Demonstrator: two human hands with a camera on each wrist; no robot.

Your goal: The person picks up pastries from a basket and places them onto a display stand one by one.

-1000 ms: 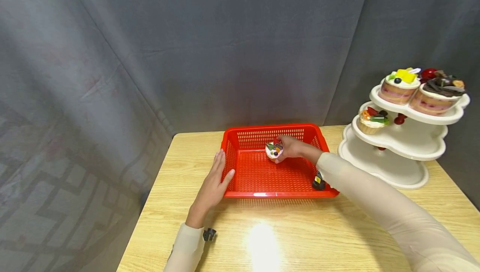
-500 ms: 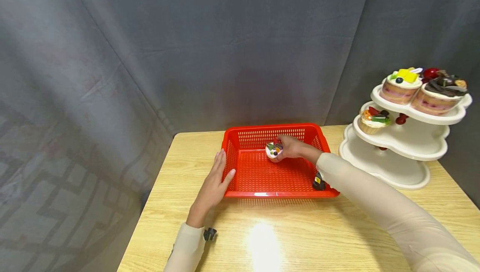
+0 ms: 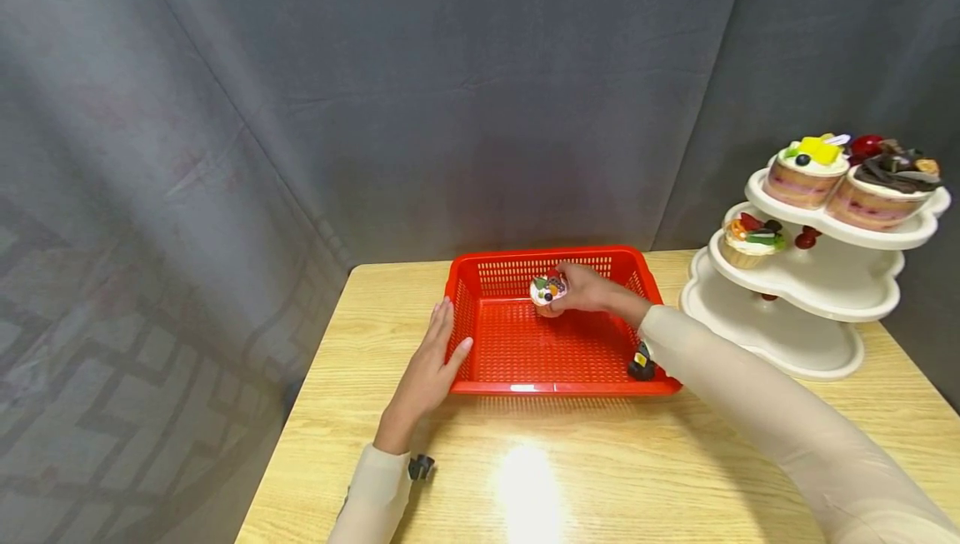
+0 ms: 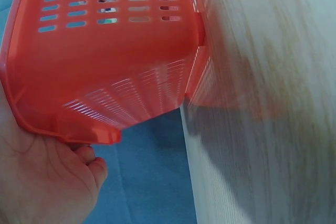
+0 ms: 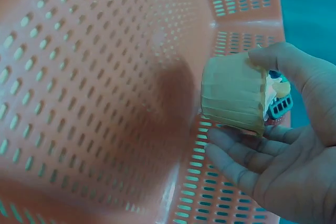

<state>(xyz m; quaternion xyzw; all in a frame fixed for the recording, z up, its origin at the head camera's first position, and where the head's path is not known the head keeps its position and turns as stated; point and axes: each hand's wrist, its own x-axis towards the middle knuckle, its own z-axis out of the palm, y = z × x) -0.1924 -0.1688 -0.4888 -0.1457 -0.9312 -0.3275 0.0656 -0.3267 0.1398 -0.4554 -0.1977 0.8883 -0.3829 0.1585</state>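
My right hand (image 3: 587, 287) pinches a toy cupcake (image 3: 546, 294) by its top rim, inside the red plastic basket (image 3: 555, 388) near the back wall. White cream and small fruit pieces top the cupcake. In the right wrist view its pale pleated cup (image 5: 233, 93) hangs over the basket floor, thumb on one side and fingers on the other. My left hand (image 3: 424, 371) rests along the basket's left rim, fingers straight and thumb apart. Seen from the left wrist, the palm (image 4: 47, 177) lies against the rim's outer side.
A white three-tier stand (image 3: 780, 352) occupies the table's right side. Two large toy cakes (image 3: 806, 182) and a red fruit piece sit on its top tier. Another fruit cupcake (image 3: 742, 254) is on the middle tier. Grey curtains (image 3: 480, 111) hang behind the wooden table (image 3: 480, 477).
My right hand has raised the cupcake slightly, tilting its top. My left hand stays at the basket's left rim. The view has shifted a little.
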